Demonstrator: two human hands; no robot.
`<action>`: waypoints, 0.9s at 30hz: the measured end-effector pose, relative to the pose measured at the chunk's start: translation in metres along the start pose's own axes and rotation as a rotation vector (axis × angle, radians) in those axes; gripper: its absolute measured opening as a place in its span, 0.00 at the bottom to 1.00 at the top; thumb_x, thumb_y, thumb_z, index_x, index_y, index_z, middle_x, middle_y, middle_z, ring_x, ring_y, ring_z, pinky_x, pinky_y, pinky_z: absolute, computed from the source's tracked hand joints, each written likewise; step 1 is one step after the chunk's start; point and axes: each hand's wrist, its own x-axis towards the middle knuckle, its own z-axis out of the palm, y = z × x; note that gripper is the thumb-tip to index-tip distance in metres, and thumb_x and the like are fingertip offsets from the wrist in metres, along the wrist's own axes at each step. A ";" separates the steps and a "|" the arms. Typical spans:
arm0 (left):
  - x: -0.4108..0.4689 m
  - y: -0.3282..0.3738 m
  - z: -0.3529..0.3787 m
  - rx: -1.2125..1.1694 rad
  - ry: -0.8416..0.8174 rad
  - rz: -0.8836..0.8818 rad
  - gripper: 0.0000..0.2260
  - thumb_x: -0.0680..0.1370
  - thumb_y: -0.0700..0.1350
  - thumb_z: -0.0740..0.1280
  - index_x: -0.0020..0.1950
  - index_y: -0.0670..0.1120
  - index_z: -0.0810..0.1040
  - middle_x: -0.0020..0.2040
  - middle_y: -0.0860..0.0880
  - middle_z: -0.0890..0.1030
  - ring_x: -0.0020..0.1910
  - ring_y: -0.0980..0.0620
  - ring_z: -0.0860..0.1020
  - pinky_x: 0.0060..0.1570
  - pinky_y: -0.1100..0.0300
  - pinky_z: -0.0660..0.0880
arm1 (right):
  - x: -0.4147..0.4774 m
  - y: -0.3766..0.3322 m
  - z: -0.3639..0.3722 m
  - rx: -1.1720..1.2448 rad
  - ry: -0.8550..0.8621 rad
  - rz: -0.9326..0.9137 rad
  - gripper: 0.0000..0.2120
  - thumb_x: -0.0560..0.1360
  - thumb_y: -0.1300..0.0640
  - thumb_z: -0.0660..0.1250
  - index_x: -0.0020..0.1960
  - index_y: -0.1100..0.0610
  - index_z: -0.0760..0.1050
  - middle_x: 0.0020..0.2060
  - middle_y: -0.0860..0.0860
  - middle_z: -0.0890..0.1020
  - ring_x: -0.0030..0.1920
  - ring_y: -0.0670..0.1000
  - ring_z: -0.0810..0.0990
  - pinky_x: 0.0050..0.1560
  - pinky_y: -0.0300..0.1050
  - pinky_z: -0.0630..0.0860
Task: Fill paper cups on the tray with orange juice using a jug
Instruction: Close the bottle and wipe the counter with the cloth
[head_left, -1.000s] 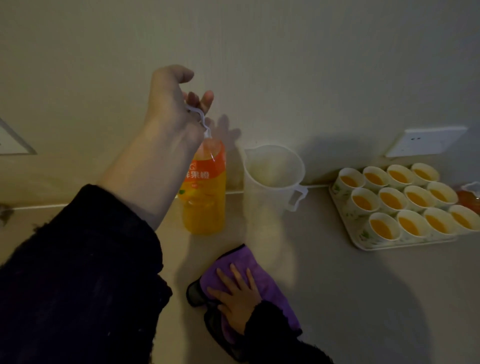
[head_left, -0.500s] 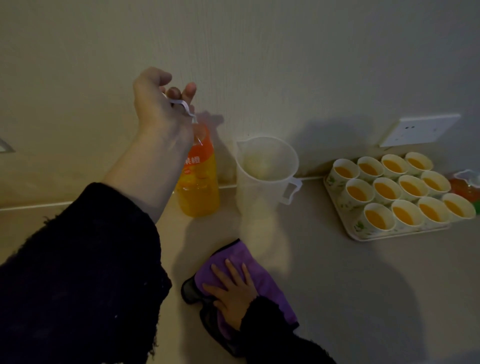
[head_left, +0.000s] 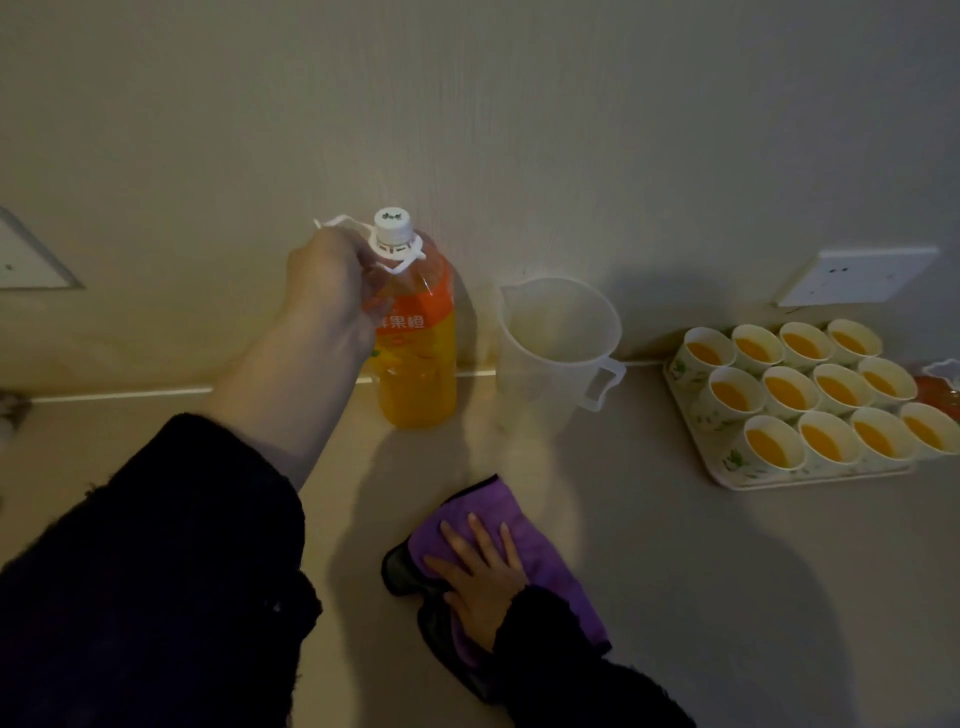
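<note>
Left hand (head_left: 332, 275) grips bottle (head_left: 415, 353) labelled "果橙".

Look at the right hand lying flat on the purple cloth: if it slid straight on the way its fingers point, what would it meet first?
Probably the juice bottle. The right hand points toward it across bare counter, though the line could also pass between bottle and jug.

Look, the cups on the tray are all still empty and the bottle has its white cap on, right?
Not quite. The cups on the tray are not empty: the head view shows orange juice in each of the twelve. The rest holds: the bottle has its white cap on.
</note>
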 end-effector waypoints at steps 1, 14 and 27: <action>0.001 -0.004 -0.006 0.034 0.018 -0.011 0.08 0.72 0.35 0.56 0.36 0.45 0.68 0.32 0.49 0.72 0.32 0.53 0.73 0.37 0.59 0.71 | 0.001 -0.002 0.000 -0.003 0.000 -0.007 0.23 0.66 0.41 0.54 0.61 0.37 0.70 0.67 0.43 0.73 0.66 0.55 0.73 0.70 0.56 0.46; 0.005 -0.063 -0.076 0.109 0.181 -0.159 0.07 0.74 0.35 0.57 0.46 0.46 0.70 0.39 0.50 0.70 0.37 0.55 0.72 0.39 0.59 0.68 | 0.045 -0.062 -0.033 0.041 -0.081 -0.067 0.26 0.80 0.42 0.51 0.77 0.43 0.50 0.77 0.47 0.43 0.76 0.57 0.37 0.69 0.63 0.29; 0.023 -0.100 -0.125 0.135 0.283 -0.251 0.07 0.78 0.38 0.58 0.40 0.46 0.70 0.38 0.49 0.70 0.38 0.53 0.72 0.41 0.56 0.68 | 0.077 -0.054 -0.046 -0.129 -0.213 -0.209 0.39 0.74 0.37 0.61 0.77 0.46 0.46 0.77 0.50 0.41 0.76 0.57 0.37 0.71 0.64 0.38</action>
